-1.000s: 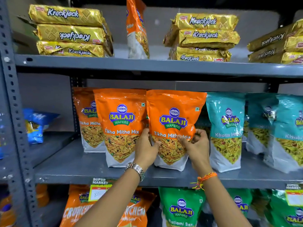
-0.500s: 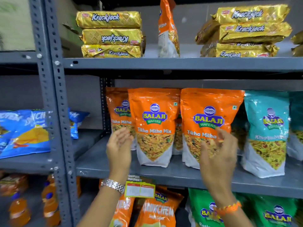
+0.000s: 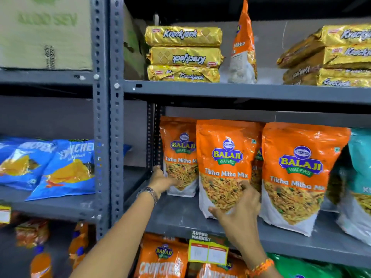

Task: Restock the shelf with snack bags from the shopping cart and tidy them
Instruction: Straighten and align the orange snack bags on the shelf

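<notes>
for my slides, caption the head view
Left hand and right hand straighten orange Tikha Mitha Mix bags on a grey shelf.

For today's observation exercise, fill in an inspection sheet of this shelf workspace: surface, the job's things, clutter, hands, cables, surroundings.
Surface: grey metal middle shelf, bare at its left end.
Job's things: three upright orange Tikha Mitha Mix pouches; left rear pouch, middle pouch, right pouch.
Clutter: one orange pouch standing among gold Krackjack packets on the upper shelf.
Hands: left hand on the left rear pouch; right hand on the middle pouch's lower front.
Cables: nothing seen.
Surroundings: blue crisp bags on the neighbouring rack; price tag.
</notes>
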Motion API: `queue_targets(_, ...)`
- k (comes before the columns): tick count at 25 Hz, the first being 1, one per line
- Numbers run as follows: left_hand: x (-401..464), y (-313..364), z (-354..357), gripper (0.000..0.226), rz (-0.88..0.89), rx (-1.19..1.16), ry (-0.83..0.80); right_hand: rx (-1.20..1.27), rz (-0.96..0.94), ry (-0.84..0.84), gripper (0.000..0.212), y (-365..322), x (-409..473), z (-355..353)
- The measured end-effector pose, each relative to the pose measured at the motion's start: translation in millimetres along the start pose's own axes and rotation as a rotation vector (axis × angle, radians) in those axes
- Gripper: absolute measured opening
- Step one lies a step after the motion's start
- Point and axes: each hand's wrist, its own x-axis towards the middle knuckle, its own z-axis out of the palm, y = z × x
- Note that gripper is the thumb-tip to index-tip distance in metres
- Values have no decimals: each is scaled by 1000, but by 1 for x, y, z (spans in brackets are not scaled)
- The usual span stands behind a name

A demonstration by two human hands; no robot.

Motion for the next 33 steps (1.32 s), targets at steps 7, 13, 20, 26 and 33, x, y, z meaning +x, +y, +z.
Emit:
queue_targets(7,30,-15,10,87,142,62,30,67,86,-79,136,17,15,-2)
queue_targets(13,33,-17,11,92,148,88,30,153,106,-173,119,31,27,-11)
queue_targets(20,6,-6,10,93,114,-185,84,69,111,-220,91,28,36,-10)
queue_targets(26,-57,-15,-8,108,242,-318,-310,156,67,-358,69,15,36,1)
queue_targets(33,-66,-19,-20,135,287,-11,-189,193,13,-519,61,-3,34,21)
